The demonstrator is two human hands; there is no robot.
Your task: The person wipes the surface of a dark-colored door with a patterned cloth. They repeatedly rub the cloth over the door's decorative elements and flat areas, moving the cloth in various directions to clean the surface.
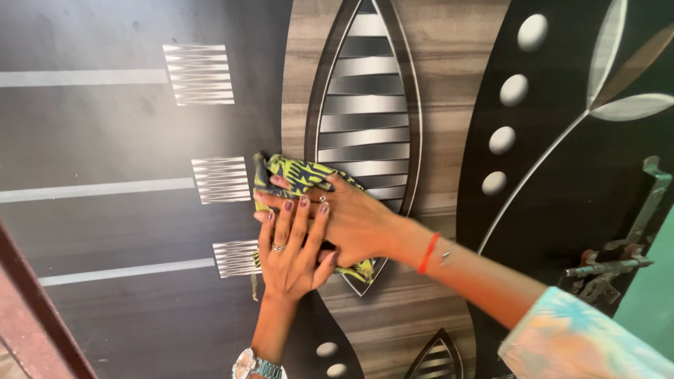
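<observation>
Both my hands press a yellow-green and dark patterned cloth [298, 173] flat against a decorated door [126, 133]. My right hand [354, 221] reaches in from the right, with a red thread at the wrist, and lies over the cloth. My left hand [291, 253] comes up from below, wearing a ring and a silver wristwatch [254, 366]. Its fingers overlap the right hand's fingers on the cloth. The cloth sits at the left edge of a leaf-shaped panel with silver stripes [365, 105].
The door has a wood-grain band, dark panels, white stripes and oval dots [514, 90]. A metal latch bolt [618, 260] is at the right edge, beside a green wall [656, 309]. A reddish door frame [31, 309] runs along the lower left.
</observation>
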